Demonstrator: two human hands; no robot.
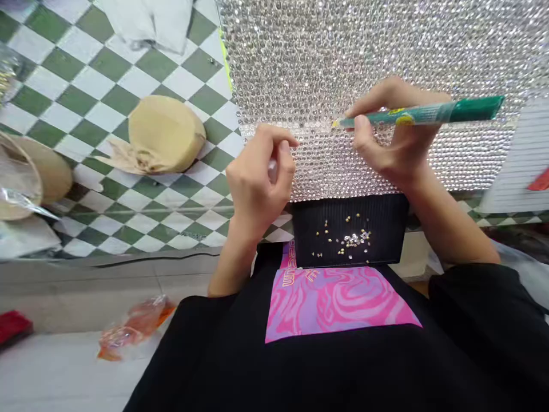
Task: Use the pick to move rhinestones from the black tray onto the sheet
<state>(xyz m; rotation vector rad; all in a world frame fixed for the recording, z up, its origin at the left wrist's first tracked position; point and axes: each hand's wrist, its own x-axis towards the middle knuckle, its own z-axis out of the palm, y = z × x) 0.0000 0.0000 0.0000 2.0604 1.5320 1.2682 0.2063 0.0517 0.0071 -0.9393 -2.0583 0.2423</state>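
A broad sheet of clear rhinestones [343,51] covers the tabletop ahead of me. Across it runs a paler strip where the stones look sparser. My right hand [394,131] grips a slim green pen [422,114], its yellowish tip touching or just above that strip. My left hand [259,177] rests curled at the sheet's left edge, thumb and index finger drawn together. Something small and pale shows inside its curl, too unclear to name. Between my forearms, a black ridged tray [386,229] holds loose rhinestones [355,239], some silvery, some gold-backed.
A green-and-white checkered cloth [171,200] covers the table. On its left are a tan round bundle [163,129], a roll of tape [47,166] and a white cloth [150,20]. White ribbed material [521,154] lies at right. A plastic bag [132,329] sits below the table edge.
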